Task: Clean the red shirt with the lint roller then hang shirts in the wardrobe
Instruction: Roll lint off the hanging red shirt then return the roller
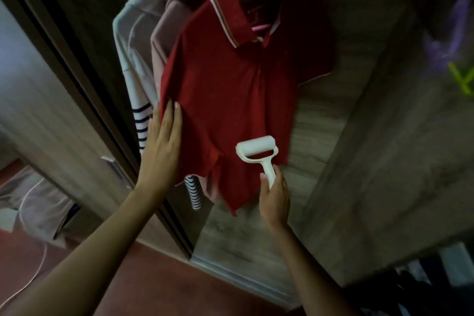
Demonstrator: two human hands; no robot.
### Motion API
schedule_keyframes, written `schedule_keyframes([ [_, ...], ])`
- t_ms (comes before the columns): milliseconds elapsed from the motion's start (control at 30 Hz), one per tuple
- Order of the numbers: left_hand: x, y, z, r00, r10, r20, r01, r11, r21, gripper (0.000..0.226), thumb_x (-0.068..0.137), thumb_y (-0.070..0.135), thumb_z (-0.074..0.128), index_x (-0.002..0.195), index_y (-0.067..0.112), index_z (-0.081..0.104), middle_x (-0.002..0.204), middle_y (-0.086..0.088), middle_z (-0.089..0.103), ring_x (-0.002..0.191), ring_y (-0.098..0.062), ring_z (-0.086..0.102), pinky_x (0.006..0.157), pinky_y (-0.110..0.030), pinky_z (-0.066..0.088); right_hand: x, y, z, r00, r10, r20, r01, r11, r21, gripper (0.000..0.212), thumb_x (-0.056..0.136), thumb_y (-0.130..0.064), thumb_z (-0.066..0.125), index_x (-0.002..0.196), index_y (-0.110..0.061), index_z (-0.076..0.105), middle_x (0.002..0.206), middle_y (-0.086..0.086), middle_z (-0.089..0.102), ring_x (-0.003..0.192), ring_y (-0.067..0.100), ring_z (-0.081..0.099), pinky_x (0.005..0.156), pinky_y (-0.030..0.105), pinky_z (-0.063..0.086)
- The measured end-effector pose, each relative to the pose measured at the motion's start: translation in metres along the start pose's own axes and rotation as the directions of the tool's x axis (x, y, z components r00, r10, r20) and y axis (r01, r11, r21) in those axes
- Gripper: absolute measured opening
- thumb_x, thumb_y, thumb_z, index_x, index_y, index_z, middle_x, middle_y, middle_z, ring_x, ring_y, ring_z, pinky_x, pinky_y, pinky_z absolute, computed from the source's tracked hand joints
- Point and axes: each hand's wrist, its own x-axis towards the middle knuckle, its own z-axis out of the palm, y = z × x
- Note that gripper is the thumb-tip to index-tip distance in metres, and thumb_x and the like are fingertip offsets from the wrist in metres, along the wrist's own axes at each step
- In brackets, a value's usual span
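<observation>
Red shirt [225, 90] hangs on a pink hanger [259, 25], neck label unreadable; left hand [161, 146] lies flat, fingers spread, on its left edge; right hand [274, 200] grips the lint roller [257, 152] at its hem.

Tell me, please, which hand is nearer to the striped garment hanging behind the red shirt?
Left. The left hand lies flat on the red shirt's edge, beside the striped garment; the right hand grips the lint roller farther right.
</observation>
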Motion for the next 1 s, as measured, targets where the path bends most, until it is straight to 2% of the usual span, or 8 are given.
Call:
schedule_keyframes([
  [100, -0.002, 0.006, 0.002, 0.999, 0.05, 0.004, -0.05, 0.997, -0.066, 0.127, 0.062, 0.016, 0.088, 0.151, 0.002, -0.001, 0.16, -0.017, -0.001, 0.148, -0.031, -0.007, 0.121, -0.043, 0.0, -0.01, -0.019, -0.019, 0.998, -0.035, -0.043, 0.034, 0.999, -0.033, 0.035, 0.098, -0.032, 0.047, 0.124, -0.009, 0.054, 0.108, 0.008, 0.063, 0.097, 0.025, 0.063, 0.069, 0.025, 0.036],
  [200, -0.006, 0.007, -0.002, 0.995, 0.097, 0.034, -0.092, 0.986, -0.137, 0.13, 0.057, 0.004, 0.088, 0.151, 0.003, -0.002, 0.16, -0.016, 0.0, 0.148, -0.033, -0.004, 0.121, -0.042, 0.002, -0.024, -0.038, -0.033, 0.993, -0.018, -0.117, 0.013, 0.999, -0.047, 0.031, 0.099, -0.031, 0.046, 0.118, -0.008, 0.055, 0.101, 0.007, 0.063, 0.089, 0.023, 0.061, 0.068, 0.025, 0.035],
  [300, -0.011, 0.01, -0.006, 0.989, 0.145, -0.007, -0.144, 0.969, -0.199, 0.124, 0.059, -0.007, 0.082, 0.152, 0.003, 0.001, 0.16, -0.013, -0.005, 0.147, -0.035, -0.008, 0.119, -0.038, -0.006, -0.041, -0.056, -0.043, 0.984, -0.012, -0.178, 0.002, 0.998, -0.057, 0.032, 0.099, -0.033, 0.044, 0.117, -0.009, 0.054, 0.096, 0.004, 0.063, 0.082, 0.017, 0.058, 0.067, 0.025, 0.036],
  [500, -0.024, 0.017, -0.017, 0.967, 0.224, -0.118, -0.251, 0.908, -0.335, 0.087, 0.073, -0.007, 0.063, 0.149, 0.001, 0.022, 0.159, -0.02, 0.005, 0.146, -0.039, -0.003, 0.118, -0.052, 0.007, -0.081, -0.083, -0.062, 0.967, -0.006, -0.254, 0.004, 1.0, -0.01, 0.032, 0.098, -0.038, 0.043, 0.116, -0.012, 0.052, 0.095, 0.001, 0.06, 0.083, 0.017, 0.058, 0.07, 0.035, 0.047],
  [567, -0.03, 0.022, -0.02, 0.961, 0.227, -0.158, -0.271, 0.886, -0.376, 0.071, 0.082, -0.004, 0.056, 0.148, 0.003, 0.03, 0.159, -0.019, 0.012, 0.147, -0.037, 0.003, 0.118, -0.052, 0.011, -0.096, -0.089, -0.07, 0.963, 0.009, -0.269, -0.005, 1.0, 0.013, 0.032, 0.097, -0.04, 0.044, 0.115, -0.015, 0.05, 0.094, -0.001, 0.06, 0.084, 0.017, 0.059, 0.071, 0.035, 0.048],
  [700, -0.039, 0.03, -0.025, 0.949, 0.238, -0.207, -0.306, 0.851, -0.426, 0.047, 0.088, 0.003, 0.052, 0.135, 0.008, 0.051, 0.151, -0.016, 0.036, 0.139, -0.03, 0.035, 0.115, -0.053, 0.022, -0.124, -0.093, -0.086, 0.938, 0.061, -0.34, -0.042, 0.997, 0.061, 0.026, 0.093, -0.047, 0.049, 0.099, -0.022, 0.048, 0.079, -0.002, 0.063, 0.072, 0.018, 0.061, 0.064, 0.034, 0.047],
  [833, -0.045, 0.052, -0.03, 0.941, 0.239, -0.24, -0.332, 0.791, -0.514, 0.036, 0.092, 0.009, 0.05, 0.127, 0.009, 0.058, 0.139, -0.011, 0.052, 0.127, -0.025, 0.05, 0.112, -0.048, 0.029, -0.155, -0.09, -0.11, 0.915, 0.091, -0.393, -0.077, 0.996, 0.052, 0.029, 0.091, -0.053, 0.05, 0.09, -0.023, 0.05, 0.064, -0.003, 0.058, 0.06, 0.013, 0.058, 0.058, 0.039, 0.048],
  [1000, -0.062, 0.111, -0.034, 0.898, 0.357, -0.256, -0.437, 0.677, -0.592, 0.036, 0.093, 0.013, 0.046, 0.126, 0.004, 0.057, 0.133, -0.014, 0.056, 0.121, -0.029, 0.054, 0.104, -0.048, 0.041, -0.209, -0.077, -0.156, 0.835, 0.111, -0.538, -0.123, 0.992, 0.014, 0.025, 0.091, -0.048, 0.054, 0.081, -0.025, 0.049, 0.063, -0.007, 0.056, 0.057, 0.003, 0.054, 0.048, 0.017, 0.037],
])
